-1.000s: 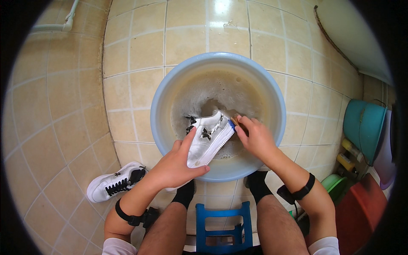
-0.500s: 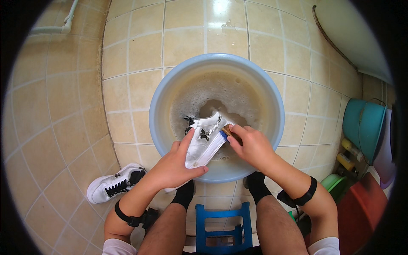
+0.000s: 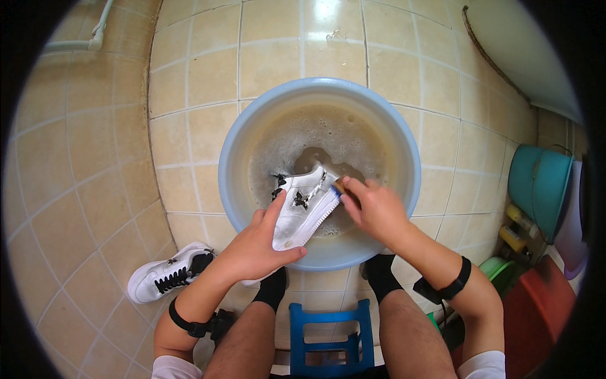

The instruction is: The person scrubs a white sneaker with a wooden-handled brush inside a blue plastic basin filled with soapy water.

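A wet white sneaker with dark butterfly trims is tilted over the near part of a light blue basin. My left hand grips its toe end, thumb along the sole side and fingers over the upper. In my right hand is a scrub brush with a brown back and blue bristles. Its bristles meet the sole edge near the heel. Cloudy, foamy water fills the basin's bottom. The matching white sneaker with black laces lies on the floor at the left.
A blue plastic stool stands between my legs, close to the basin. Along the right wall are a teal basin, yellow bottles, a green basin and a red basin. A white pipe runs at the upper left.
My right hand and the brush have shifted slightly right along the sole edge, toward the heel. The left hand keeps its hold on the sneaker.
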`<state>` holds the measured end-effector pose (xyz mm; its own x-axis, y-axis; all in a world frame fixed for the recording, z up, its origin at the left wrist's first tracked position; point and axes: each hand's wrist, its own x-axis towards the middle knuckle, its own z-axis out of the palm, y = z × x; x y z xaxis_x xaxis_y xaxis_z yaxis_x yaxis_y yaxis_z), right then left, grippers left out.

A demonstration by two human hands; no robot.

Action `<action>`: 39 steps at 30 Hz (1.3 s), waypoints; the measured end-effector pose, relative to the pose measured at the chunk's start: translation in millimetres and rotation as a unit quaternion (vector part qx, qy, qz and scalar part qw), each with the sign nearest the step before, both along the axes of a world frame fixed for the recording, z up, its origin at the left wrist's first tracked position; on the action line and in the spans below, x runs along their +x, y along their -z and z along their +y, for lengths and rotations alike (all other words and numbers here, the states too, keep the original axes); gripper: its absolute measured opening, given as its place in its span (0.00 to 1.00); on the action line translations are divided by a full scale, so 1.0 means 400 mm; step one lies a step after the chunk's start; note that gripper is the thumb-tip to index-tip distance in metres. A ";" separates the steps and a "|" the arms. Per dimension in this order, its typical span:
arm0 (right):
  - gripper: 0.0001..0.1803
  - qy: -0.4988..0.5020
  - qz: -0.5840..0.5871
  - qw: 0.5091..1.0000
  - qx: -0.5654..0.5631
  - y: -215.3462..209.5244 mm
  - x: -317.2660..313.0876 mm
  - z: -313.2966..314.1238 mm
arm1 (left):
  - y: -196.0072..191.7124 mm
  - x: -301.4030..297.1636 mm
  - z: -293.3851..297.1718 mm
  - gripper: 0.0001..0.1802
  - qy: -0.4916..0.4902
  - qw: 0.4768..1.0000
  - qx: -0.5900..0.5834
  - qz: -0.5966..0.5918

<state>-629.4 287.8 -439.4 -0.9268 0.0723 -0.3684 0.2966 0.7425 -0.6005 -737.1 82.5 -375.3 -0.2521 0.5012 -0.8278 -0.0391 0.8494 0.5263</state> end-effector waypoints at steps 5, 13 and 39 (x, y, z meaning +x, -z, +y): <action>0.15 -0.032 -0.017 0.996 -0.078 -0.042 0.026 -0.055 | 0.003 0.000 -0.004 0.54 0.004 1.000 -0.002 -0.002; 0.16 0.020 0.007 0.999 -0.024 -0.013 -0.013 -0.009 | 0.006 0.002 0.007 0.55 0.023 0.999 0.016 0.019; 0.15 0.014 -0.020 0.999 -0.048 0.006 -0.014 -0.007 | 0.004 0.002 -0.008 0.55 0.014 1.000 0.007 0.005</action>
